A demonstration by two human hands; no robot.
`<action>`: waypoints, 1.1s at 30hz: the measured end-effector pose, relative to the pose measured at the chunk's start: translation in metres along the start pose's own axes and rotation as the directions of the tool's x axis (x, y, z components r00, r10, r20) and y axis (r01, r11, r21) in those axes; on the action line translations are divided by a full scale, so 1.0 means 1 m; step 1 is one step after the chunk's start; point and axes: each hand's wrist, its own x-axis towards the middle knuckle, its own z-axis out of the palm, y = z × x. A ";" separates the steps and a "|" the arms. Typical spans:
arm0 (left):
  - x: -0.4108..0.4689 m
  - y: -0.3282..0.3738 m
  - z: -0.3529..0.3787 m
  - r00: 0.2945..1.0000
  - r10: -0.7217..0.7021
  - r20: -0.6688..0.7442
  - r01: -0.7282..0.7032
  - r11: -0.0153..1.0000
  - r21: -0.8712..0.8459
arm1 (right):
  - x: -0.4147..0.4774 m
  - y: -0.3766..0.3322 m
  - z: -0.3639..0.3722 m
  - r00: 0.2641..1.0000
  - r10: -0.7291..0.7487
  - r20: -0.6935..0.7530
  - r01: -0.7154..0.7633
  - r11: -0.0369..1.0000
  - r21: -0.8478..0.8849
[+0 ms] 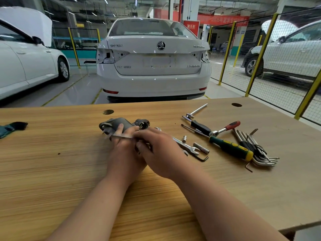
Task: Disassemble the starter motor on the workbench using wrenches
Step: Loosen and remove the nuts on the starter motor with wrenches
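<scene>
The grey starter motor (119,125) lies on the wooden workbench (52,153), a little left of centre. My left hand (124,150) grips its near side, thumb up on the housing. My right hand (161,152) sits just to the right and pinches a thin silver wrench (121,136) that reaches left across my left fingers toward the motor's left end. The wrench head is blurred and partly hidden. More open-end wrenches (187,146) lie just right of my right hand.
Right of the hands lie sockets (201,147), a green-yellow screwdriver (231,148), a red-handled ratchet (225,127), a T-bar (196,111), a black screwdriver (199,127) and several hex keys (257,150). A glove (12,127) lies far left. A white car (154,61) stands beyond the bench.
</scene>
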 end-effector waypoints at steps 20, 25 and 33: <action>-0.004 0.001 0.006 0.977 -0.195 -0.089 0.162 0.943 -0.290 | 0.007 0.029 -0.021 0.575 0.793 0.199 -0.372 0.037 0.927; -0.004 0.002 0.006 0.974 -0.200 -0.103 0.163 0.943 -0.291 | 0.007 0.033 -0.013 0.589 0.770 0.246 -0.374 -0.009 0.927; -0.003 0.000 0.008 0.975 -0.192 -0.108 0.158 0.951 -0.264 | 0.006 0.036 -0.011 0.653 0.725 0.217 -0.356 0.042 0.933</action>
